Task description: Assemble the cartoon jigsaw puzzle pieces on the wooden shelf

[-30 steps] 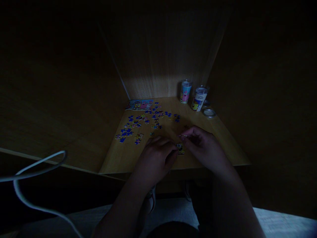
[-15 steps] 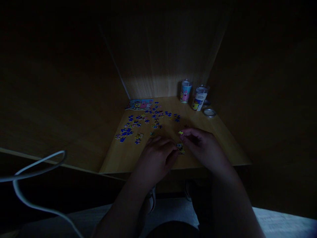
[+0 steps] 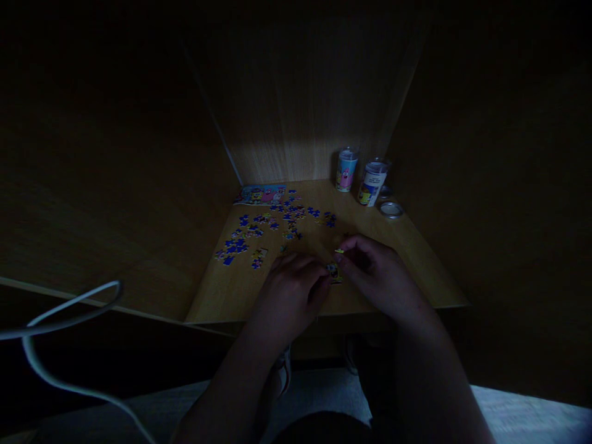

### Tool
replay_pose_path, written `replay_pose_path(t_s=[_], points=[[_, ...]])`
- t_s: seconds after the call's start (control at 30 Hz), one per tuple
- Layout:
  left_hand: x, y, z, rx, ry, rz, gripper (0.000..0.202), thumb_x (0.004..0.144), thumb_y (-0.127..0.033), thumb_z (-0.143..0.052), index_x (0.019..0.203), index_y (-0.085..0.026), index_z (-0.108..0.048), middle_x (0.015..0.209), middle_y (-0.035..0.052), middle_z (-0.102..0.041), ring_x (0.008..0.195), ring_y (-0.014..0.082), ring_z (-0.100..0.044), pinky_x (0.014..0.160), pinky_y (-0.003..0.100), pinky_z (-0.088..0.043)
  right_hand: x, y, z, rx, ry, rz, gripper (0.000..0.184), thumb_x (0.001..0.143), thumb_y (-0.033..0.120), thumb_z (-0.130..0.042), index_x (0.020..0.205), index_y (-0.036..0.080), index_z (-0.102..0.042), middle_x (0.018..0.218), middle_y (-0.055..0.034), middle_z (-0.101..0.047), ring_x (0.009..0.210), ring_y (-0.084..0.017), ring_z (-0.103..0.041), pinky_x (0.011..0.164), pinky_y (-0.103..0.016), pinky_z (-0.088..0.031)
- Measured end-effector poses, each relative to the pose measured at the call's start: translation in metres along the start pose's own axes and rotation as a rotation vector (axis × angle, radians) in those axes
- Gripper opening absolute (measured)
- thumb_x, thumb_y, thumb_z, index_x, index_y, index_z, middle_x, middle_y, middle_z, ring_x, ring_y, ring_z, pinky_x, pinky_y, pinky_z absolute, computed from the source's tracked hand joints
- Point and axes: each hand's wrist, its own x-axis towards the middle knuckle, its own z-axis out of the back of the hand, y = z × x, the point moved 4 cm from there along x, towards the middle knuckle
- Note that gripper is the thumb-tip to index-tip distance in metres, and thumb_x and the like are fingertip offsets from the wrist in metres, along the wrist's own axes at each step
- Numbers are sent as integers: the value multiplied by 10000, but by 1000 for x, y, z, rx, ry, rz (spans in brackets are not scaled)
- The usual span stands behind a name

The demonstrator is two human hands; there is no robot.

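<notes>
Nudged slightly leftward and away from the wearer since half a second ago, a small puzzle patch (image 3: 333,272) lies near the front edge of a dim wooden counter (image 3: 370,228), while a yellow puzzle piece (image 3: 339,251) has dipped a little toward it. The right hand (image 3: 380,269) holds that piece in a narrow grip, pinched between thumb and forefinger just above and beyond the patch. The left hand (image 3: 293,283) is at the patch's left side, its fingertips apparently against the edge; whether its grip closes on anything cannot be told in this light.

Handling so small a piece well would seem to call for a light pinch at its rim, leaving its tabs and print in sight, with the patch steadied flat by gentle pressure rather than pushed along the wood.

Both forearms reach in from below, angled toward each other. The left hand is palm down, knuckles up and fingers curled; the right comes in from the side, thumb lower and forefinger above, wrist clear of the patch. Loose puzzle pieces (image 3: 237,246), many blue, are scattered beyond the left hand, and two printed cups (image 3: 346,169) stand farther back.
</notes>
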Motion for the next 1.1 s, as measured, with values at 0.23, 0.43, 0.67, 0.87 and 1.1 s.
replay_pose_path(t_s=[0.23, 0.43, 0.67, 0.87, 1.1], points=[[0, 1, -1, 6, -7, 9, 95, 1056, -163, -705, 1017, -242, -742, 1035, 37, -807, 1021, 250, -739, 990, 487, -574, 1, 1, 1, 13, 4, 8, 205, 1069, 381, -680, 1225, 273, -758, 982, -39, -806, 853, -216, -754, 759, -320, -594], [0, 2, 0, 6, -24, 27, 107, 1042, -145, -712, 1049, -247, -744, 1043, 38, -805, 1012, 250, -743, 974, 480, -588, 1, 3, -1, 40, 42, 11, 147, 1053, 350, -690, 1169, 282, -750, 1011, -41, -817, 880, -214, -768, 768, -322, -610], [0, 2, 1, 14, -25, 39, 114, 1038, -148, -717, 1089, -244, -752, 1057, 45, -801, 1011, 252, -744, 968, 469, -592, 0, 3, -5, 65, 139, 9, 53, 1049, 291, -691, 1027, 272, -735, 993, -23, -830, 889, -197, -785, 787, -307, -606], [1, 2, 1, 24, -19, 27, 98, 1050, -152, -700, 1077, -238, -739, 1043, 44, -801, 1007, 251, -744, 958, 466, -585, 0, 5, -6, 54, 161, 5, 59, 1038, 261, -691, 1018, 265, -746, 982, -18, -831, 882, -191, -782, 781, -299, -595], [1, 0, 2, 47, -9, 29, 96, 1044, -144, -704, 1045, -233, -742, 1047, 50, -801, 1017, 256, -732, 956, 466, -577, 1, 6, -5, 22, 149, 3, 74, 1022, 250, -678, 1019, 277, -747, 991, -12, -833, 906, -202, -787, 799, -310, -597]])
